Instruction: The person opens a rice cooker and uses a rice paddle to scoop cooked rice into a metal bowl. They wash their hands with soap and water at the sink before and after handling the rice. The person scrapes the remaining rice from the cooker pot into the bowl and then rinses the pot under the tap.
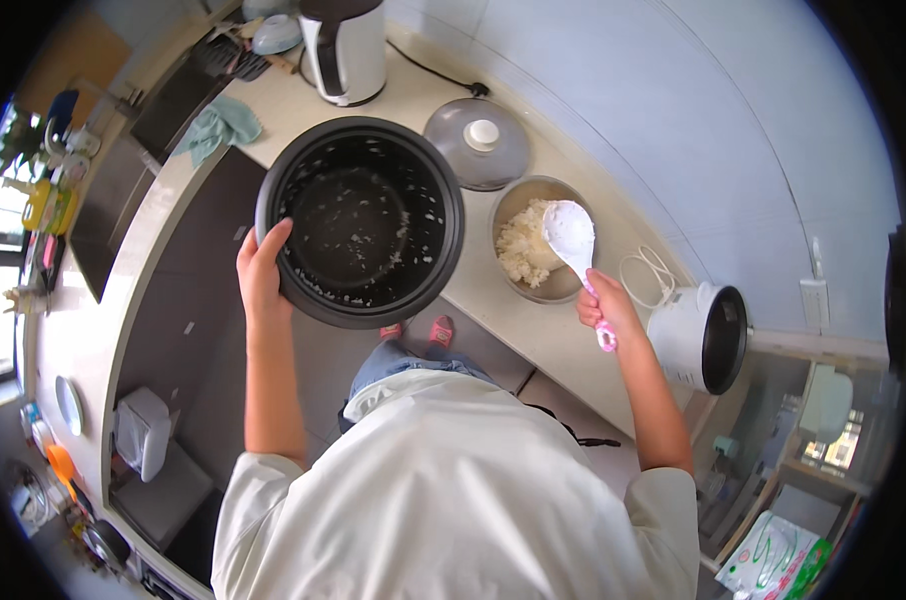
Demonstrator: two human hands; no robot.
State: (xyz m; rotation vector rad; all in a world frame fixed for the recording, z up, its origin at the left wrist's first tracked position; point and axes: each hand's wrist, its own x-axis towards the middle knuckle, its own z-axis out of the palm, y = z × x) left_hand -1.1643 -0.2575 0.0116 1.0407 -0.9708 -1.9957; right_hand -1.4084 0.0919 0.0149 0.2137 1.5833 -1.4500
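Note:
My left hand (264, 270) grips the rim of a black rice cooker inner pot (358, 215), tilted so its inside faces me. Grains of rice cling to its walls and bottom. In my right hand (611, 305) is a rice paddle (570, 232), white with a pink patterned handle, its fingers wrapped round the handle. The paddle's head is over a metal bowl (506, 205) on the counter. White rice (523, 246) lies heaped in that bowl. Whether the paddle touches the rice, I cannot tell.
Behind the bowl lies a metal lid (453, 140) with a white knob. The rice cooker body (685, 335) stands at the right with a white cord. A white kettle (358, 60) and a teal cloth (223, 127) are at the back left, near the sink (123, 190).

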